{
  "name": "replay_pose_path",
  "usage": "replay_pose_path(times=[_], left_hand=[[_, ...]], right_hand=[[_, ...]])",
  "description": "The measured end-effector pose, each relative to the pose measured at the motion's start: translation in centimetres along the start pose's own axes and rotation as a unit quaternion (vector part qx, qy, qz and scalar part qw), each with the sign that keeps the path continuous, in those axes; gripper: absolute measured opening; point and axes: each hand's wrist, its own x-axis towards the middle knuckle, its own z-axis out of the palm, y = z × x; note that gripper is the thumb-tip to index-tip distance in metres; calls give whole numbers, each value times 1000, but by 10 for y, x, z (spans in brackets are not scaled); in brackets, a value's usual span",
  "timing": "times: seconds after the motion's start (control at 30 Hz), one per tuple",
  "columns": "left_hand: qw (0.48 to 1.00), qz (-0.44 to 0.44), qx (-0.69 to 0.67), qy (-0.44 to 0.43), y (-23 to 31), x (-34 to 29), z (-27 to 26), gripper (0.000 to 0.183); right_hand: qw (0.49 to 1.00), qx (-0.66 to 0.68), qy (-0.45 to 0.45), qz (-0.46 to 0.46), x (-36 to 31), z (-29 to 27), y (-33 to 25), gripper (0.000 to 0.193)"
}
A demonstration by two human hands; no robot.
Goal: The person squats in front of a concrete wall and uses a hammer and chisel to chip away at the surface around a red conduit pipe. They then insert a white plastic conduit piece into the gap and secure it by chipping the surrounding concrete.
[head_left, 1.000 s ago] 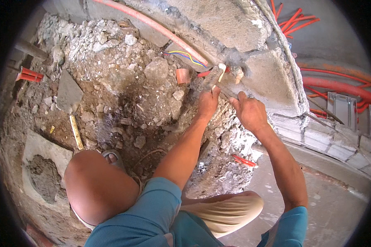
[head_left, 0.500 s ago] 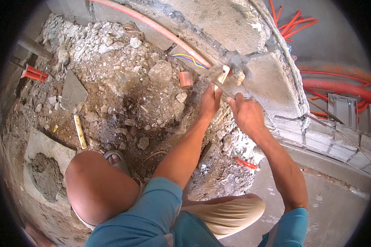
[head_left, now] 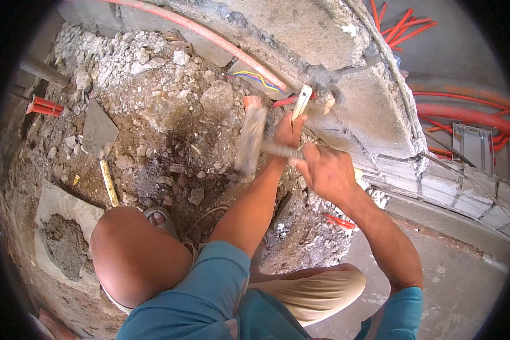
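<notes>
My right hand (head_left: 330,173) is closed around the handle of a hammer (head_left: 249,144), whose head is smeared by motion. That head hangs to the left of my left wrist, over the rubble and apart from the wall. In my left hand (head_left: 287,133) is a cream-coloured strip-like handle (head_left: 303,99) with a dark spot near its upper end. It stands up out of my fist by the broken wall's base; its lower part is hidden, so I cannot tell the tool's kind. Close by are a short red tube (head_left: 285,101) and an orange pipe stub (head_left: 253,103).
A long pink conduit (head_left: 198,28) runs along the broken concrete wall (head_left: 374,107), with thin coloured wires (head_left: 260,79) near its end. On the rubble at left lie a trowel (head_left: 99,133) and a board (head_left: 45,207) bearing mortar. Red pipes (head_left: 470,119) lie beyond the wall.
The hammer head has swung from beside the cream handle down and left, over the rubble. My right hand has shifted slightly left and down. My left hand keeps its grip on the handle.
</notes>
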Motion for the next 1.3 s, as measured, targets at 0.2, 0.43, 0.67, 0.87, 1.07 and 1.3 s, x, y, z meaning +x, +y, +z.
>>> replay_pose_path(times=[0.2, 0.43, 0.67, 0.87, 1.07, 1.3], left_hand=[[999, 25, 29, 4, 4, 0, 12, 50], [963, -184, -186, -60, 14, 10, -10, 52], [996, -55, -63, 36, -6, -24, -35, 51], [992, -121, 16, -33, -3, -38, -69, 40], [996, -67, -58, -3, 6, -10, -58, 36], [997, -55, -51, -35, 15, -12, -54, 39]], right_hand=[[975, -69, -43, 205, 11, 12, 57, 48], [979, 100, -111, 137, -41, -4, -40, 45], [942, 194, -193, 195, -123, 42, -66, 41], [884, 295, -194, 307, -128, 64, -71, 46], [883, 297, -163, 324, -122, 63, -53, 51], [870, 305, -149, 356, -126, 56, -50, 49]])
